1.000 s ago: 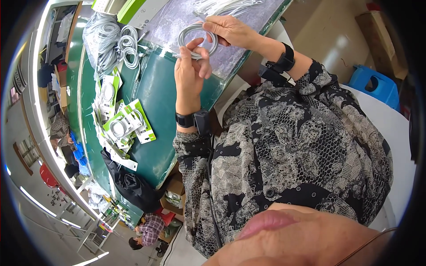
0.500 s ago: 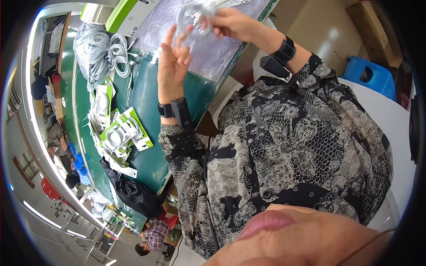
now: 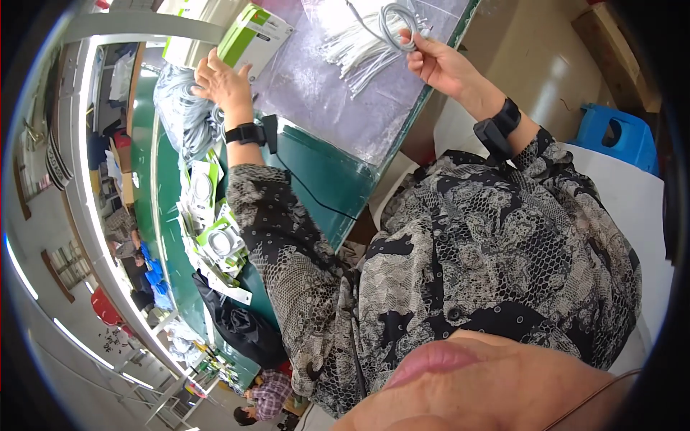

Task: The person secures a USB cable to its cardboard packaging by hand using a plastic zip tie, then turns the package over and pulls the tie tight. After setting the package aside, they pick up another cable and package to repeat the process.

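Observation:
Between the thumb and fingers of my right hand [image 3: 440,66], a coiled grey cable [image 3: 385,32] is pinched, its loops standing up and one end stretching to the left. Below that coil lies a loose heap of thin white strips [image 3: 357,59], perhaps cable ties, on the clear-covered mat [image 3: 309,108]. At the far left, my left hand [image 3: 226,85] has its fingers spread and holds nothing that I can see. It is over the edge of a clear bag of coiled grey cables [image 3: 176,108], beside a green and white box [image 3: 255,39]. Whether its fingertips touch anything is unclear.
Green and white packs with coiled cables [image 3: 219,241] are piled on the green table [image 3: 316,169]. A black bag [image 3: 244,327] lies past them. A blue plastic stool [image 3: 619,140] stands at right. Another person [image 3: 269,395] sits farther down the table.
My hands have moved apart. The left went left toward the bag and box; the right moved right, keeping the coiled cable. The view has shifted, showing more of the white strips.

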`<state>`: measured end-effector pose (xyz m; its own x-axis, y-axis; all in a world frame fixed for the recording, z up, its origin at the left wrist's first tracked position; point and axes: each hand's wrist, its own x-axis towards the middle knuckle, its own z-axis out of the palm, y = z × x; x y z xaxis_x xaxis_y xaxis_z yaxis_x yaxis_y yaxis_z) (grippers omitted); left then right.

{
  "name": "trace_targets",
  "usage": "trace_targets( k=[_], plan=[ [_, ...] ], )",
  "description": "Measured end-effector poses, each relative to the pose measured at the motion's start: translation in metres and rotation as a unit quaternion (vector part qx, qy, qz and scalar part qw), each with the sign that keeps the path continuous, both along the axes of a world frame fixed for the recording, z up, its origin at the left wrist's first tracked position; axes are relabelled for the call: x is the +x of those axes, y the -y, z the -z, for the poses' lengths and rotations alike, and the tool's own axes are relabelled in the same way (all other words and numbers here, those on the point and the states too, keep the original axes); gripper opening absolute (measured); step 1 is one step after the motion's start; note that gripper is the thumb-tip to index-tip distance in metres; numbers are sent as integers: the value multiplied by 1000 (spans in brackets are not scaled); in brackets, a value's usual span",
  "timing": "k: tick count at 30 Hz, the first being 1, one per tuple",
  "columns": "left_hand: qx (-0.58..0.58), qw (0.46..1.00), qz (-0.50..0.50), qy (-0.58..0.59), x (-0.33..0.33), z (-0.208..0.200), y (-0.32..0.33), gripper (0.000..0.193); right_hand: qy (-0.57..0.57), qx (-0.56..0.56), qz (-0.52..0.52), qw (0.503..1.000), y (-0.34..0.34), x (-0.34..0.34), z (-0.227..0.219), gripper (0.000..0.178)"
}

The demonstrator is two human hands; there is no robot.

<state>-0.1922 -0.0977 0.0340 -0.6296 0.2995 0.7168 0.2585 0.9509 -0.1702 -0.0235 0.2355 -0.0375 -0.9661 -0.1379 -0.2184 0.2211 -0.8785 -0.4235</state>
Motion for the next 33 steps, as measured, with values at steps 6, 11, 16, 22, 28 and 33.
trace_targets(
  k=[6, 11, 16, 22, 28, 33],
  plan=[
    [-57, 995, -31, 73, -31, -28, 45, 44, 4, 16, -54, 998, 26, 1, -17, 32],
    [278, 893, 52, 350, 4, -49, 12, 30, -2, 30, -93, 995, 74, -18, -29, 28],
    [483, 726, 197, 449, 39, -20, 8, 24, -27, 38, -89, 995, 107, -38, -33, 25],
    [730, 378, 319, 472, 97, -17, -21, 38, -37, 12, -53, 998, 111, -34, -40, 25],
    [726, 405, 377, 408, 144, 6, -65, 49, -65, 8, -47, 997, 110, -24, -62, 26],
    [731, 531, 298, 308, 160, 10, -91, 42, -95, 135, -37, 986, 114, -9, -61, 27]
  ],
)
